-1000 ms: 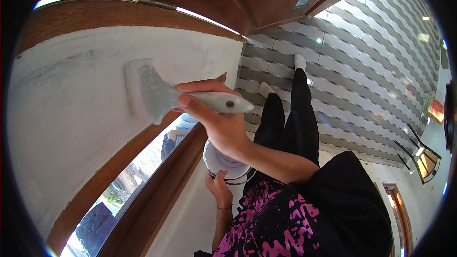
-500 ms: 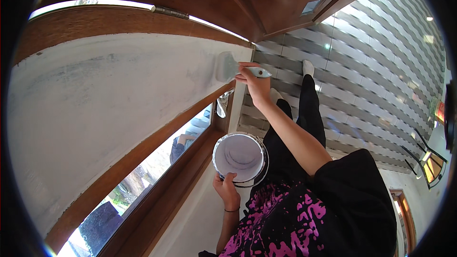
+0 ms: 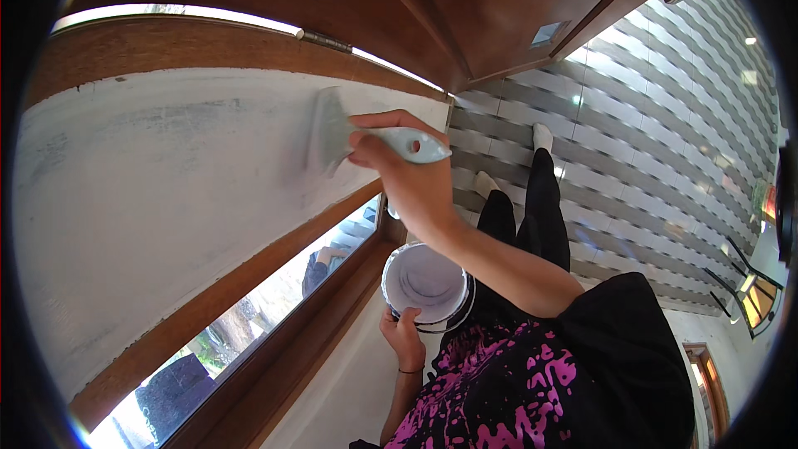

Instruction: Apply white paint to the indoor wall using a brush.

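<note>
My right hand (image 3: 407, 170) grips the pale handle of a wide paintbrush (image 3: 331, 131). Its bristles press against the white wall strip (image 3: 191, 191), where a greyish, patchy area shows. Lower down, my left hand (image 3: 405, 339) holds a round paint bucket (image 3: 422, 283) by its near rim, thumb over the edge. Whitish paint coats the bucket's inside, and a thin wire handle hangs at its right. My right forearm passes just above the bucket's far side.
A brown wooden door (image 3: 499, 8) with a handle stands at the top. Below the wall strip runs a wooden-framed window (image 3: 274, 283). Striped floor tiles (image 3: 615, 166) lie to the right, with a black-framed stool-like object (image 3: 752, 291) farther off.
My right hand has swept the paintbrush to the left along the wall, away from its right end. The bucket has shifted slightly right and down in view, still in my left hand.
</note>
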`<state>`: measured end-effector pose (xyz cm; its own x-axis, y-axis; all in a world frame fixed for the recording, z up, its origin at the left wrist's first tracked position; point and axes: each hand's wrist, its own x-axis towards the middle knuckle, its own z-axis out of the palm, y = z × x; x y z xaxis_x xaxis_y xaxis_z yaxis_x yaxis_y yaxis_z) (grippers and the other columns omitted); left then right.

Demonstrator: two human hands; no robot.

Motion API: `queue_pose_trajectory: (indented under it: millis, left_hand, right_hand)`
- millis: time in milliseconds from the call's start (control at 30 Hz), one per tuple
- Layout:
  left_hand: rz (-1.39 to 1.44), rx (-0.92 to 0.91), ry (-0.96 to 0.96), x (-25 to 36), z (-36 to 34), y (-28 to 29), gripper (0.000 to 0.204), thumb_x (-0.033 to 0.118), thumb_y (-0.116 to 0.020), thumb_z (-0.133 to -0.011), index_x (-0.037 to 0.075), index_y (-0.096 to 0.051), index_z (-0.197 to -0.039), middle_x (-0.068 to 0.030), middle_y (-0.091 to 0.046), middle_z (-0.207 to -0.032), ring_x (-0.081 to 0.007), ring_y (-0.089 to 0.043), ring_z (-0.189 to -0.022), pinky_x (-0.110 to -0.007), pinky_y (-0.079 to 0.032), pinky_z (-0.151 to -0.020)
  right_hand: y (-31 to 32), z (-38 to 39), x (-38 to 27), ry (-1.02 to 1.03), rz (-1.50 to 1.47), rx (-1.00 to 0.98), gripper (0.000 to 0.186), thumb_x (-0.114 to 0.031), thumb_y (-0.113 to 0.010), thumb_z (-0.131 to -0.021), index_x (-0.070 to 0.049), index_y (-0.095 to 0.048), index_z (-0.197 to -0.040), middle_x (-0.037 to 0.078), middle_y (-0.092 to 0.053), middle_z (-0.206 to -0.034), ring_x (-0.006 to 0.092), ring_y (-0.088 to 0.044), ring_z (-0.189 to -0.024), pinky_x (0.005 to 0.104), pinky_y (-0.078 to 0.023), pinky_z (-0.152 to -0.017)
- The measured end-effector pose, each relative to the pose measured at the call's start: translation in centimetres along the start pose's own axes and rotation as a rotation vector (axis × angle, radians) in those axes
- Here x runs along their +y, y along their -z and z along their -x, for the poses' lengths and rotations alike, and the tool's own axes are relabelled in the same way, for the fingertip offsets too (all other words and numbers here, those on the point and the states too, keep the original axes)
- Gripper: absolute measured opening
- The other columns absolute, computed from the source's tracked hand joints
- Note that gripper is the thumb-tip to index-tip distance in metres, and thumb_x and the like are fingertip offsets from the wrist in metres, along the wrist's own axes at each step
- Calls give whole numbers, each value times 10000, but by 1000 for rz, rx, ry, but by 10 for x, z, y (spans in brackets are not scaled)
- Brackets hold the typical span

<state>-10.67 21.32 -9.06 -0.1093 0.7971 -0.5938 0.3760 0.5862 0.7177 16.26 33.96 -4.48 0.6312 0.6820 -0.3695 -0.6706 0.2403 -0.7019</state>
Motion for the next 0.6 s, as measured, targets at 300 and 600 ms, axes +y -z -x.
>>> queue_pose_trajectory:
  millis: [300,600]
  left_hand:
    - [-16,-10,-20,3,0,-4,174,-29,-610,-732,-18,-642,-903,15,-624,-801,-77,-531,-715,-227,-397,-654]
    - [-28,-22,-44,4,1,-6,209,-31,-595,-739,-27,-648,-941,0,-645,-839,-86,-553,-745,-237,-418,-673]
  right_hand:
    - [-5,-1,19,68,-399,-204,205,-58,-643,-924,49,-633,-1099,153,-682,-998,271,-715,-855,406,-617,-820]
    - [109,-43,131,-151,-153,129,171,-53,-643,-909,16,-651,-1066,144,-679,-969,262,-718,-799,375,-615,-777]
